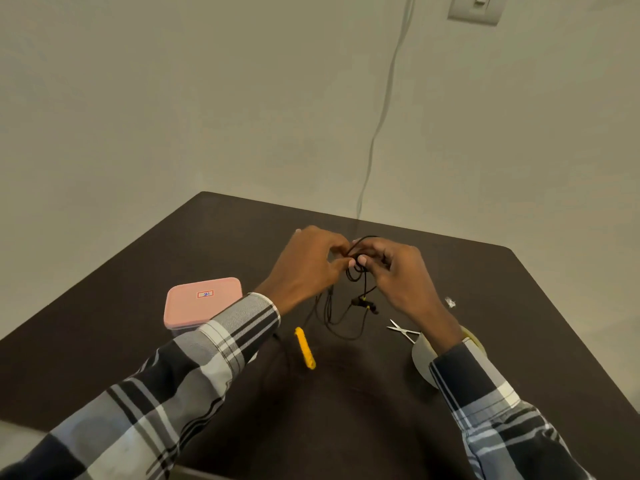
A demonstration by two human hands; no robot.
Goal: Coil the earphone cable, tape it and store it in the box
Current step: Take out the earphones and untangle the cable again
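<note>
A thin black earphone cable (346,323) is pinched between both hands above the dark table (519,306). My left hand (308,268) and my right hand (398,271) meet thumb to thumb on small loops of it. The rest of the cable hangs down in loose loops, with black-and-yellow earbuds (363,303) dangling below my right hand. A yellow bar-shaped part (304,348) lies on the table in front of the hands. The box (202,303), with a pink lid on it, stands to the left. A tape roll (424,358) sits partly under my right sleeve.
Small scissors (401,330) lie to the right, near the tape roll. A tiny clear scrap (449,302) lies further right. A pale cord (377,126) runs down the wall behind the table, and a wall socket (476,8) is at the top right.
</note>
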